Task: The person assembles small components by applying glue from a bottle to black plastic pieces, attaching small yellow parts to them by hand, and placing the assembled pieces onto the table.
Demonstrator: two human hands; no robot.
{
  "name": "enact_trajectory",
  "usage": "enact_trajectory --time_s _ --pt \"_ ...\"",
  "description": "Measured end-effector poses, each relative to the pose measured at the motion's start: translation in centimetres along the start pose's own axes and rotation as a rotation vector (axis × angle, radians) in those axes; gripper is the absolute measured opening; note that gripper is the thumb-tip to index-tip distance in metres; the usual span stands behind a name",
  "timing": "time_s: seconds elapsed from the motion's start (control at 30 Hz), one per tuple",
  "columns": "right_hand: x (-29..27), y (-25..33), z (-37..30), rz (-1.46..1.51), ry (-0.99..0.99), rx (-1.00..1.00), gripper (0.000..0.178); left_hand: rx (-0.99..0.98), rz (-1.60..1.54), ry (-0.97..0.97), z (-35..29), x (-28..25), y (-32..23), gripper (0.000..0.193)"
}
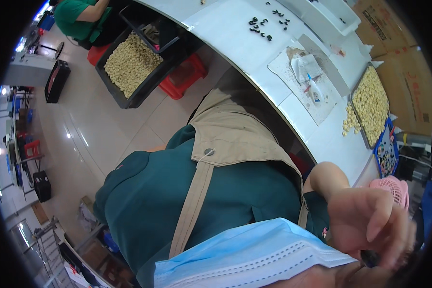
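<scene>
My right hand point(369, 223) is raised close to the camera at the lower right, beside a light blue face mask point(254, 252). Its fingers are loosely bent and somewhat apart, with the fingertips blurred; I see nothing held in them. A small dark shape behind the fingers is too unclear to name. Past this hand stands a pink fan with a round grille point(392, 190). My left arm is only a green sleeve point(122, 168), and the left hand is hidden. A beige apron point(240, 129) covers my front.
On the white table point(225, 36) lie small black curved pieces point(261, 29), a white glue bottle point(315, 91), a tray of cream-coloured pieces point(372, 103) and a blue tray point(385, 151). A black crate of similar pieces point(129, 62) stands by a red stool point(185, 77). A co-worker point(79, 19) sits beyond.
</scene>
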State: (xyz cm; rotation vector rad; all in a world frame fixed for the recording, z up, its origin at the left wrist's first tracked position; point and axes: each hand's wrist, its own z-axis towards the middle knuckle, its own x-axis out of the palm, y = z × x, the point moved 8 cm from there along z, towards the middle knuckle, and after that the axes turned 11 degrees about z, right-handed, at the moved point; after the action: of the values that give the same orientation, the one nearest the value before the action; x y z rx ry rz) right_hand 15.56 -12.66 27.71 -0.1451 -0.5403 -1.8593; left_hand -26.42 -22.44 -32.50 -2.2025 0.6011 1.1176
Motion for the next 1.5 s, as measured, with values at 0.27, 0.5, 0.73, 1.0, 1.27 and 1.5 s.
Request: enact_trajectory --time_s 0.27,0.5,0.73,1.0,1.27,1.5 --pt "-13.7 -2.1 -8.8 -0.845 -0.237 0.256 0.011 -0.164 -0.297 0.072 -1.5 0.5 -0.4 0.037" --pt "-22.3 -2.8 -19.6 -1.435 -0.304 0.71 0.004 -0.206 -0.506 0.202 4.5 0.5 -9.5 0.038" --pt "-25.9 -3.0 -27.9 -1.345 -0.239 1.669 0.023 -0.254 -0.58 0.386 11.6 -1.1 -16.4 0.039" --pt "-26.8 -2.0 -36.1 -1.082 -0.152 1.866 0.018 -0.4 -0.65 0.641 5.6 -0.9 -16.1 0.04" --pt "-24.8 -1.7 -22.3 -1.368 -0.681 0.915 0.006 -0.343 -0.648 0.855 1.0 2.7 -6.8 0.043" --pt "-24.0 -2.4 -22.5 -1.385 -0.627 0.925 0.009 -0.112 -0.638 0.561 4.1 -3.0 -11.8 0.03"
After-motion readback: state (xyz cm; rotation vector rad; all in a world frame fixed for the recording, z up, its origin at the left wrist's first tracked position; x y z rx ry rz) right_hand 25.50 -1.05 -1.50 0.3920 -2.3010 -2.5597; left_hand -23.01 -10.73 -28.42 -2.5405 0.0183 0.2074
